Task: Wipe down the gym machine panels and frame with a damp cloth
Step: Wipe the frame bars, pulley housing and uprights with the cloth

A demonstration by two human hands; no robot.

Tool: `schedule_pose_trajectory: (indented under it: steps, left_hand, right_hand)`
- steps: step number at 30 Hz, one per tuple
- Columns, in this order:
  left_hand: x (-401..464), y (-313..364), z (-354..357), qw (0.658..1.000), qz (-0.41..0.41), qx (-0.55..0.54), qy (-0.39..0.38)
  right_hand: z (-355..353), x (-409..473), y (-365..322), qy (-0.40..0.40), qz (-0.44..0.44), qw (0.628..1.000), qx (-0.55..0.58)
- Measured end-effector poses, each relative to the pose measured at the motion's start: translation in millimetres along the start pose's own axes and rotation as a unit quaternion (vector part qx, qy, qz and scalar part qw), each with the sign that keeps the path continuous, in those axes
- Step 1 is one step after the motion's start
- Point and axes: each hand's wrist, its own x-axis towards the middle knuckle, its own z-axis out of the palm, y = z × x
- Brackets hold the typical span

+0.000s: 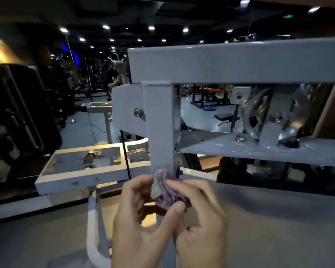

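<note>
A small folded purple-and-grey cloth (165, 188) is bunched between both my hands, just in front of the grey vertical post (159, 124) of the gym machine frame. My left hand (141, 219) pinches the cloth, its thumb lying across the lower edge. My right hand (199, 215) grips the cloth's right side with curled fingers. A wide grey crossbeam (240, 60) runs to the right at the top of the post. Behind it sits a metal pulley (259, 115) on a flat grey plate (249, 149).
A grey bracket frame (85, 171) with bolts juts out to the left of the post, and a black cable (125, 151) hangs down beside it. A dark padded machine (17, 113) stands at far left. Benches and racks (211, 95) fill the gym floor behind.
</note>
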Motion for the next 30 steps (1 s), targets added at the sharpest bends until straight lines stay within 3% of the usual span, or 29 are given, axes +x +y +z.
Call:
schedule_pose_trajectory:
  steps: [11, 15, 18, 24, 28, 30]
  left_hand:
    - [1.3, 20.2, 15.9, 0.996, 0.019, 0.082, 0.015]
    - [27.8, 46.1, 10.9, 0.980, 0.098, 0.159, -0.073]
    - [36.0, 54.4, 8.6, 0.951, 0.137, 0.235, -0.143]
    - [41.9, 49.4, 2.3, 0.948, 0.134, 0.243, -0.155]
    - [70.2, 74.9, -5.7, 0.923, 0.225, 0.301, -0.081]
    - [87.2, 100.4, -4.5, 0.886, 0.297, 0.352, -0.042]
  right_hand:
    - [-21.3, -1.6, 4.2, -0.072, 0.018, 0.989, 0.127]
    - [-31.4, 7.8, -0.7, -0.137, 0.065, 0.961, 0.230]
    - [-39.1, 15.2, -3.4, -0.123, 0.073, 0.950, 0.277]
    - [-44.8, 20.4, -0.9, -0.141, 0.082, 0.947, 0.277]
    - [-40.9, 25.3, 9.4, -0.073, 0.113, 0.947, 0.292]
    - [-35.7, 24.2, 15.2, -0.057, 0.154, 0.943, 0.290]
